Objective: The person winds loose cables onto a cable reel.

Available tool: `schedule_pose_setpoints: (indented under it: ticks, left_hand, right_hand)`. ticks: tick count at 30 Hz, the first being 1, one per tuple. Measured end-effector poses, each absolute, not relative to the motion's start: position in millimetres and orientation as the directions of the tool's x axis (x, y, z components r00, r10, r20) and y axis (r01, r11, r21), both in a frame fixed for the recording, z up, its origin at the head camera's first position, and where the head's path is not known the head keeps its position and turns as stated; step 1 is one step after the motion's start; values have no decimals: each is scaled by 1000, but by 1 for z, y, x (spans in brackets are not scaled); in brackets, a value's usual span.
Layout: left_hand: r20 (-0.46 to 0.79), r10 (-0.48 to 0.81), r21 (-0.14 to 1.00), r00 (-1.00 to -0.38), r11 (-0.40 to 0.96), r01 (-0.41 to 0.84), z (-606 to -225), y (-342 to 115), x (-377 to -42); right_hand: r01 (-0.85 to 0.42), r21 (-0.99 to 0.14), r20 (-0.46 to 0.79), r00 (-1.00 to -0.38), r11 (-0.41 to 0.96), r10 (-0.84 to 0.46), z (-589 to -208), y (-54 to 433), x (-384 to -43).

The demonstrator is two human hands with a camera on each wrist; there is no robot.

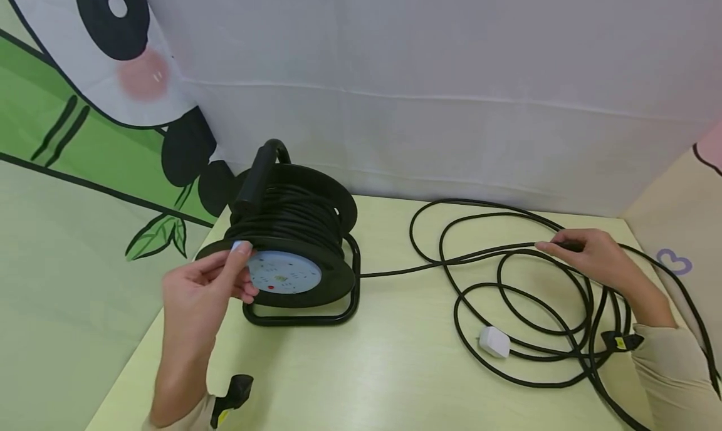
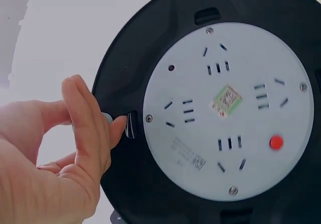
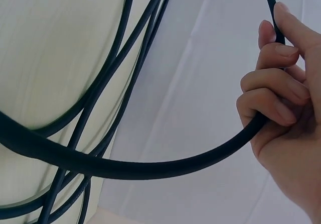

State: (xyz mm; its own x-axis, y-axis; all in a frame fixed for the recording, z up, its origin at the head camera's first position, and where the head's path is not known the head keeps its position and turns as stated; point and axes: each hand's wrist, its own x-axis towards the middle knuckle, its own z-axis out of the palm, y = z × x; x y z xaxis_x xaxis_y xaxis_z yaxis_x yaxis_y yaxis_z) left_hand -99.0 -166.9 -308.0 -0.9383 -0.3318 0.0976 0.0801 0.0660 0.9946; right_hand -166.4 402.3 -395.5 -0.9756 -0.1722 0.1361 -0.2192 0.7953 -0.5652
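Note:
A black cable reel [image 1: 333, 262] stands at the left on a tubular frame, wound with black cable, its pale socket plate [image 2: 200, 93] facing me. At the reel's rim, my left hand [image 1: 205, 287] pinches a small light-blue knob [image 1: 239, 245] between thumb and fingers; the fingers cover most of it. My right hand [image 1: 598, 259] grips the black cable [image 3: 150, 170], fingers curled round it, at the right. From that hand the cable runs nearly straight back to the reel. Beyond the hand it sags in a curve in the right wrist view.
Loose cable loops [image 1: 530, 384] lie on the right of the pale yellow table [image 1: 366, 381], some hanging off the right side. A white plug [image 1: 494, 342] lies among them. A white cloth wall [image 1: 451, 136] stands behind, and a printed panel [image 1: 84, 230] at left.

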Motion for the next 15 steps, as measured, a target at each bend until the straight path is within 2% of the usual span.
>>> schedule_pose_setpoints:
  ticks: [6, 15]
  left_hand:
    - [110, -271, 993, -956, 79, 92, -310, -159, -98]
    - [120, -203, 986, -972, 135, 93, -312, -147, -97]
  right_hand:
    - [-207, -557, 107, -978, 804, -178, -395, 401, -166]
    - [-242, -532, 145, -970, 812, -195, -399, 395, -168]
